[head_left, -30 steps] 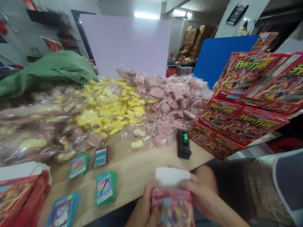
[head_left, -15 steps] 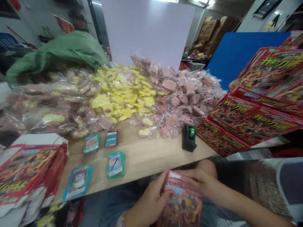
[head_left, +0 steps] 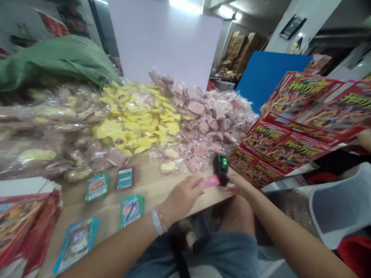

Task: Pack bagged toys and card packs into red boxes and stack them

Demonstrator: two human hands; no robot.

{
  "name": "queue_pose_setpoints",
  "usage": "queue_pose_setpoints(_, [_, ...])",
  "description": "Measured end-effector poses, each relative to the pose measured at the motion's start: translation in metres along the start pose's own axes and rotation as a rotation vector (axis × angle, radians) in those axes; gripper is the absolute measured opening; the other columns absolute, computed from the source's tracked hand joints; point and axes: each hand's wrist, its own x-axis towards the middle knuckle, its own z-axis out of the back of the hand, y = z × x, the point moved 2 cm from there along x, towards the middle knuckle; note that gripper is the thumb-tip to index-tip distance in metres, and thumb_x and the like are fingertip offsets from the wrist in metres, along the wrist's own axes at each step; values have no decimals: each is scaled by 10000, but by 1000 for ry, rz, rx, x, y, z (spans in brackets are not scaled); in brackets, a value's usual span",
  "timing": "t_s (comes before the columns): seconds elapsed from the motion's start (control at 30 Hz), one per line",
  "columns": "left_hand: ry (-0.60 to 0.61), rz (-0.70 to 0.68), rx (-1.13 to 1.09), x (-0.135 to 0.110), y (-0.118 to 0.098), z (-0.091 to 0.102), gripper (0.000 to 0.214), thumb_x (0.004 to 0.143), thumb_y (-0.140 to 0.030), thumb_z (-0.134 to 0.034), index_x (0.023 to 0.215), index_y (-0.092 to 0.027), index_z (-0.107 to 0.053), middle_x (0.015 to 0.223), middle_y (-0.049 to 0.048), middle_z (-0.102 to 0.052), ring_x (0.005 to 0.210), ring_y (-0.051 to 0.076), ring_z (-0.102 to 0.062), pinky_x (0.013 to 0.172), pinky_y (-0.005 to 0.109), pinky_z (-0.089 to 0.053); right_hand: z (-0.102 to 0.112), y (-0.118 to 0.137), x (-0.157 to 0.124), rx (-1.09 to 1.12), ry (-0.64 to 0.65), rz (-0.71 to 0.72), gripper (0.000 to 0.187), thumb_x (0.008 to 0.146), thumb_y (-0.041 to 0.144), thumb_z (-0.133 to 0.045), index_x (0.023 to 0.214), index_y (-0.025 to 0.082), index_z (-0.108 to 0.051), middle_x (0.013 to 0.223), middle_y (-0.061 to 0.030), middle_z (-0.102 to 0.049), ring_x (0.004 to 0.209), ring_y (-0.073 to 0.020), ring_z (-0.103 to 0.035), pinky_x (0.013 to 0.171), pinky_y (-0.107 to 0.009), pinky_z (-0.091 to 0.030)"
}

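My left hand (head_left: 182,196) reaches over the wooden table (head_left: 162,193) and pinches one end of a red printed box (head_left: 212,180) held low over the table edge. My right hand (head_left: 237,184) grips the box's other end, right beside a small black device with a green button (head_left: 221,169). Motion blurs both hands a little. A heap of bagged pink and yellow items (head_left: 150,119) lies just beyond them.
Stacks of red printed boxes (head_left: 292,127) rise at the right. Several small card stacks (head_left: 131,208) lie on the table at the left, with flat red cartons (head_left: 20,224) at the far left. A green cloth (head_left: 58,58) and a white board (head_left: 165,42) stand behind.
Both hands have moved from my lap up to the table edge, carrying the red box toward the black device. The view has shifted slightly.
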Motion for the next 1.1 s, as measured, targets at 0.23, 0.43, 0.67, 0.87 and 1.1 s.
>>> queue_pose_setpoints(0.23, [411,230,104,-3,24,-4,589,803,2,-353,1320,-280,-351,1294,103,-455,1094,222,-519,895,358,-456,-19,-11,28,210,38,-201,123,771,224,-582,864,146,-560,814,-27,-604,718,-152,-595,632,-324,-515])
queue_pose_setpoints(0.43, [377,284,119,6,32,0,522,848,-107,-361,1345,-254,-297,1252,91,-499,1067,215,-535,892,352,-458,-25,-49,-13,280,-128,27,165,613,287,-604,539,207,-480,608,-13,-550,686,-192,-551,625,-282,-453])
queue_pose_setpoints(0.67, [356,305,214,5,-3,-8,545,845,-97,-375,1357,-208,-225,1195,109,-534,1023,226,-558,841,374,-486,-86,-17,-91,363,196,230,372,713,484,-530,507,192,-425,455,55,-385,460,-101,-370,478,-229,-326])
queue_pose_setpoints(0.87, [294,402,-43,-2,-49,53,541,868,-198,-410,1362,-229,-191,1170,78,-567,980,187,-583,831,312,-492,-62,-31,-95,-52,172,490,511,558,441,-698,967,179,-539,811,-37,-629,734,-207,-586,620,-281,-456])
queue_pose_setpoints(1.1, [325,804,384,-158,34,118,595,754,-235,-579,1297,-131,-357,1363,156,-376,1253,254,-353,1030,402,-300,-145,15,-74,-412,327,597,367,721,402,-550,976,140,-583,892,-123,-653,873,-292,-597,746,-407,-458])
